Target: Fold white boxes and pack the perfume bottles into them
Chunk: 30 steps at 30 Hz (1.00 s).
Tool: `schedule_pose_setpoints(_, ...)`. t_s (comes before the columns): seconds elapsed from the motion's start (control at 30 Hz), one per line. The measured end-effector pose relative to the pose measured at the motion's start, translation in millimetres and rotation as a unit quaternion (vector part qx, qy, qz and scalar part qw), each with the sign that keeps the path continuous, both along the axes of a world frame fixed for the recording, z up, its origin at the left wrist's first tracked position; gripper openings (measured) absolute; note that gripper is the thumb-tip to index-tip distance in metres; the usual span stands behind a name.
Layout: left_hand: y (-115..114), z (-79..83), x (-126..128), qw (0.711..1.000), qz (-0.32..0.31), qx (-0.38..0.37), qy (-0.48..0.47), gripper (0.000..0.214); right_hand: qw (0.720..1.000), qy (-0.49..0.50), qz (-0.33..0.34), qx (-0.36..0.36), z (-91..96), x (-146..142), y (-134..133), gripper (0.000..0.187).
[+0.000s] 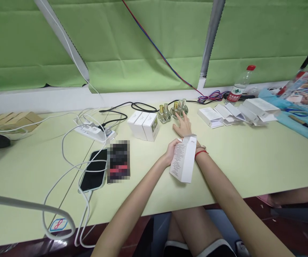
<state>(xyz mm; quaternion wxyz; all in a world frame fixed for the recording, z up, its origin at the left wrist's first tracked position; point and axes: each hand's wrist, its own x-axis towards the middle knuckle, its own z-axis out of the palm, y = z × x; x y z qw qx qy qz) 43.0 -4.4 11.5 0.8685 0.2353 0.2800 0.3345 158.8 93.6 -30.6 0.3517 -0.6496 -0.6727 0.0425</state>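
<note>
My left hand (172, 151) grips a white carton (183, 159) printed with small text, its top flap open, held upright just above the pale green table (250, 164). My right hand (183, 125) stretches forward past the carton, fingers spread, touching a cluster of small glass bottles with gold caps (179, 108). Two more such bottles (164, 113) stand just to the left of them. A red string circles my right wrist.
Three closed white cartons (143, 125) stand left of the bottles. Flat and opened cartons (237, 113) lie at the right with a red-capped water bottle (241, 85). A power strip (94, 131), cables and a phone (93, 175) occupy the left side.
</note>
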Motion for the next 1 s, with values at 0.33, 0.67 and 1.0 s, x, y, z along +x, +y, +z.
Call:
schedule_pose_setpoints(0.33, 1.9, -4.1, -0.7, 0.998, -0.064, 0.002, -0.017, 0.030, 0.999, 0.012, 0.037, -0.001, -1.8, -2.9, 5.6, 0.051)
schedule_pose_setpoints(0.67, 1.1, -2.1, -0.4, 0.998, -0.061, 0.000, -0.020, 0.027, 0.998, 0.006, 0.047, -0.037, -2.1, -5.8, 4.0, 0.065)
schedule_pose_setpoints(1.0, 0.0, 0.7, -0.2, 0.998, -0.049, 0.020, -0.015, 0.023, 0.995, 0.032, 0.052, -0.080, 12.1, 5.5, 4.3, 0.051)
